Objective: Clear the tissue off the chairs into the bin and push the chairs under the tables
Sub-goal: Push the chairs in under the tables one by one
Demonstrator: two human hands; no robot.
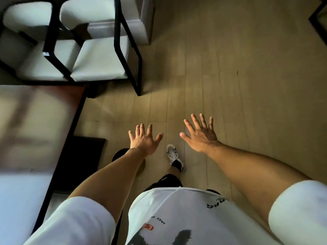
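Two chairs with pale seats and black frames stand side by side at the upper left: the nearer chair (99, 59) and the left chair (35, 61). Their seats show no tissue. A glossy table (35, 121) with a dark edge fills the left side, its far edge close to the chairs' front. My left hand (144, 140) and my right hand (200, 135) are stretched out over the wooden floor, fingers spread, holding nothing. Both hands are well short of the chairs. No bin is in view.
A pale block of furniture (141, 22) stands behind the nearer chair. A dark frame corner (318, 18) shows at the top right. My shoe (174, 156) is on the wooden floor (230, 76), which stretches to the right. The table's black base (85, 160) sits under its edge.
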